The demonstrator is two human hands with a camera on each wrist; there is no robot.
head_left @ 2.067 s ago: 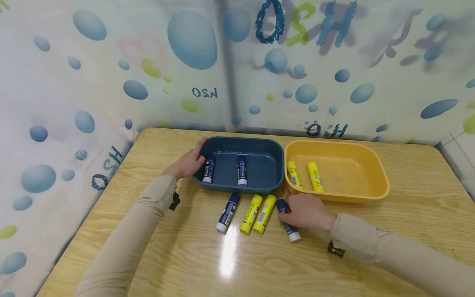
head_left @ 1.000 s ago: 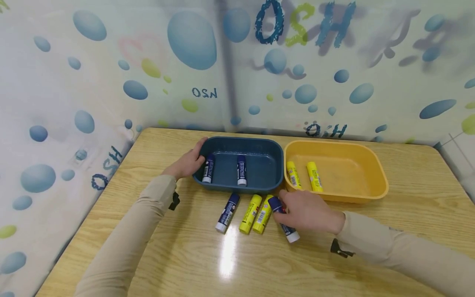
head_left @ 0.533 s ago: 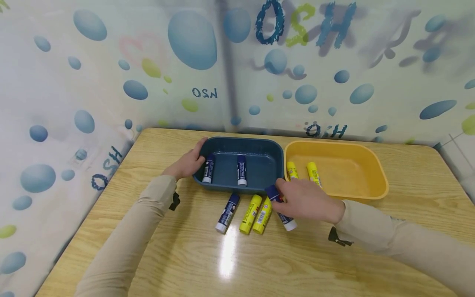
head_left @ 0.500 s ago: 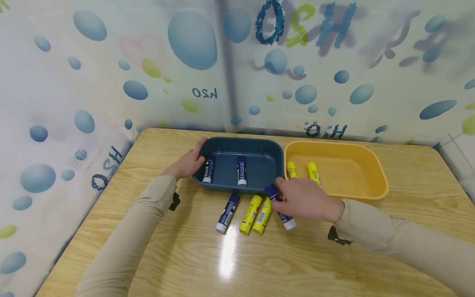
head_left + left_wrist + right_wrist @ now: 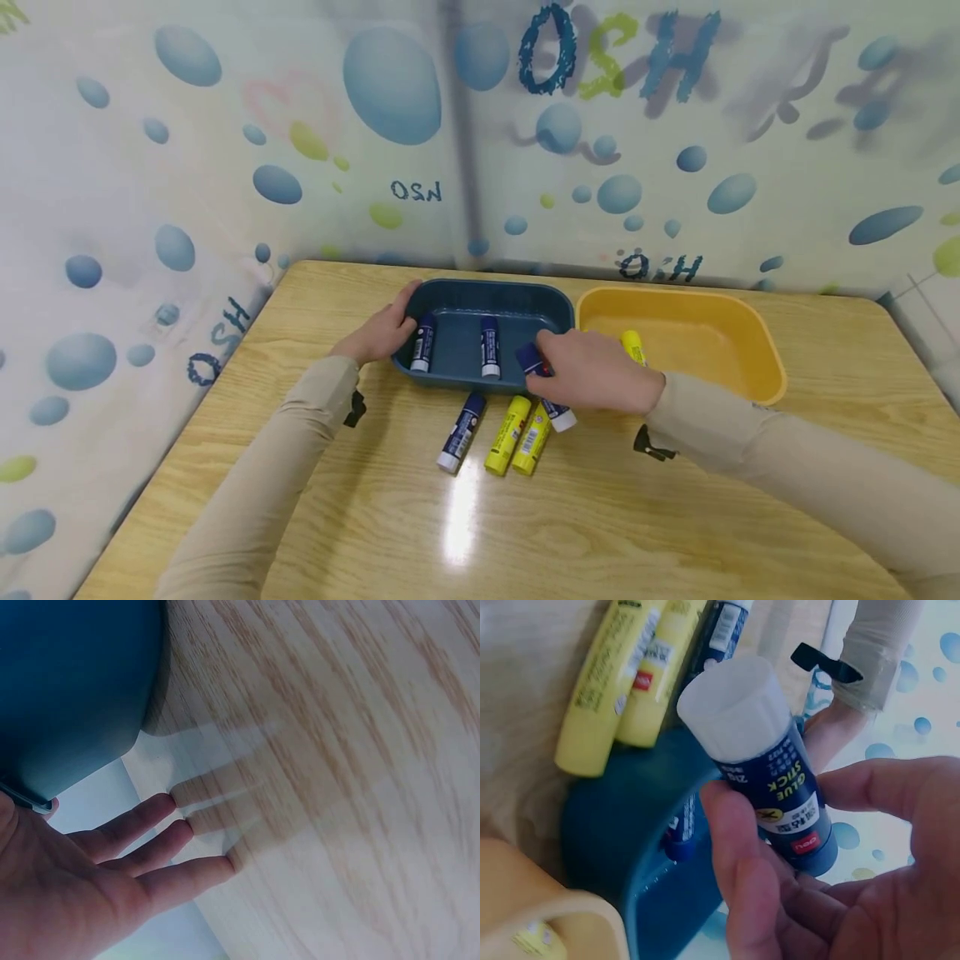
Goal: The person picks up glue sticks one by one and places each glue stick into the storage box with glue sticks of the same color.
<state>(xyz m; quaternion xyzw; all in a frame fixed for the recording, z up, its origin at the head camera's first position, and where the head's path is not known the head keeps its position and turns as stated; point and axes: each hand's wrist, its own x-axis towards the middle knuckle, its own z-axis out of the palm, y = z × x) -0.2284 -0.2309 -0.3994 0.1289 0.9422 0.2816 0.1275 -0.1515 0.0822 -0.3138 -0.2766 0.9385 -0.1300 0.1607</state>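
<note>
Navy glue stick (image 5: pixel 780 784), pinched between the right hand's (image 5: pixel 596 371) thumb and fingers, dark end over the blue tray (image 5: pixel 456 337); I'd raise the white end (image 5: pixel 562 418) clear of its near wall. The left hand (image 5: pixel 378 333) grips the tray's left end, three fingers spread, thumb mostly cut off up close. Whether stick touches tray, I can't tell.

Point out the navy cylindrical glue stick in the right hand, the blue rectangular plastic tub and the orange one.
Held navy cylindrical glue stick (image 5: pixel 774 778), right wrist view: printed label.
Blue rectangular plastic tub (image 5: pixel 456 340), head view: inner floor.
Orange rectangular plastic tub (image 5: pixel 693 342), head view: inner floor.
</note>
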